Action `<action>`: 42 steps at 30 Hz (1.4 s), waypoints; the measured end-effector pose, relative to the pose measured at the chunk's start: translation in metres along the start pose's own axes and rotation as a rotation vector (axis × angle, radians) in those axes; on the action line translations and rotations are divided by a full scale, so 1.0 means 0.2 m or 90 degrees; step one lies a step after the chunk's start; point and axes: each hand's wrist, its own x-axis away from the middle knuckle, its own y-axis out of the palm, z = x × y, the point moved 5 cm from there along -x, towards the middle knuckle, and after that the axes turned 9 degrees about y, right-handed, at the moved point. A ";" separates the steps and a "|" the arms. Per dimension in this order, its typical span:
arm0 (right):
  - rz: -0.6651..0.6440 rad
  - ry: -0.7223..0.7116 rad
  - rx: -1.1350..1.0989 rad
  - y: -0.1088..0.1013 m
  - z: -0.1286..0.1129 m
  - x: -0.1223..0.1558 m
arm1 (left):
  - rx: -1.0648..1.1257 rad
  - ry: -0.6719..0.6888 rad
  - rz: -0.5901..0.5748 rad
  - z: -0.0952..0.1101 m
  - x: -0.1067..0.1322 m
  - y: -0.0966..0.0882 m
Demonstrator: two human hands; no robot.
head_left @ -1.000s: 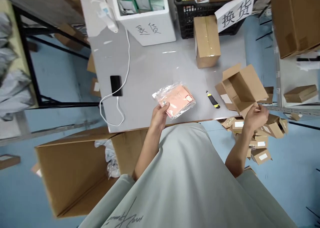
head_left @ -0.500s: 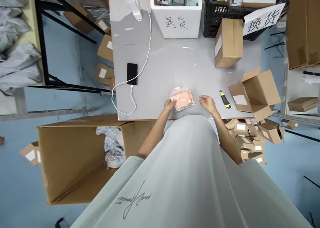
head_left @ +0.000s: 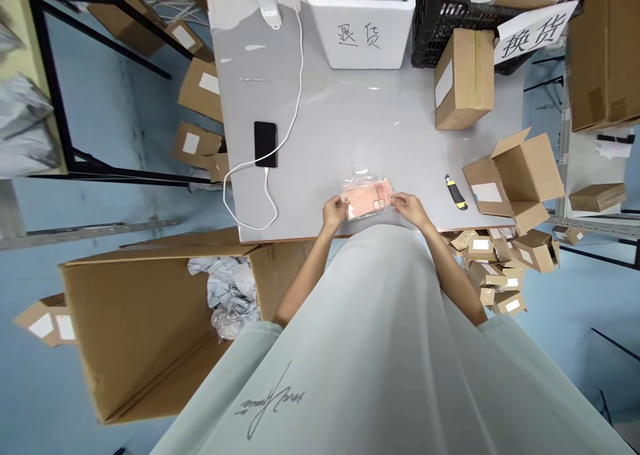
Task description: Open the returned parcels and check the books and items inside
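A pink phone case [head_left: 368, 199] in a clear plastic bag is held near the table's front edge. My left hand [head_left: 335, 213] pinches its left end. At the opposite end, the fingers of my right hand [head_left: 408, 208] are closed on the bag's edge. Square camera outlines show at the case's right side. To the right on the table lies a black and yellow utility knife [head_left: 456, 193], apart from my hands. Beyond it stands an open cardboard box [head_left: 523, 175].
A black phone [head_left: 265, 144] with a white cable [head_left: 302, 62] lies on the left of the table [head_left: 340, 122]. Along the back are a white foam bin [head_left: 367, 42], a closed carton [head_left: 465, 82] and a black crate [head_left: 425, 35]. A large carton [head_left: 145, 335] holds crumpled bags at lower left.
My right hand has moved left and now grips the right end of the bagged phone case. The case has turned slightly and lies more level. The head view has shifted a little.
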 end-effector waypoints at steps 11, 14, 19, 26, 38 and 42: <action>0.059 0.044 -0.050 -0.07 -0.02 0.08 | 0.262 0.018 -0.103 0.32 0.07 0.02; -0.025 0.018 -0.231 -0.05 -0.05 0.15 | 0.401 -0.016 -0.162 0.39 0.17 0.01; -0.055 -0.091 -0.392 -0.06 -0.19 0.26 | 0.451 -0.033 -0.230 0.49 0.31 0.04; -0.030 -0.155 -0.383 -0.24 -0.27 0.34 | 0.391 0.065 -0.082 0.63 0.37 -0.04; -0.037 -0.167 -0.400 -0.41 -0.25 0.36 | 0.428 0.096 -0.059 0.76 0.39 -0.08; -0.035 -0.176 -0.388 -0.43 -0.26 0.37 | 0.389 0.101 -0.062 0.77 0.40 -0.09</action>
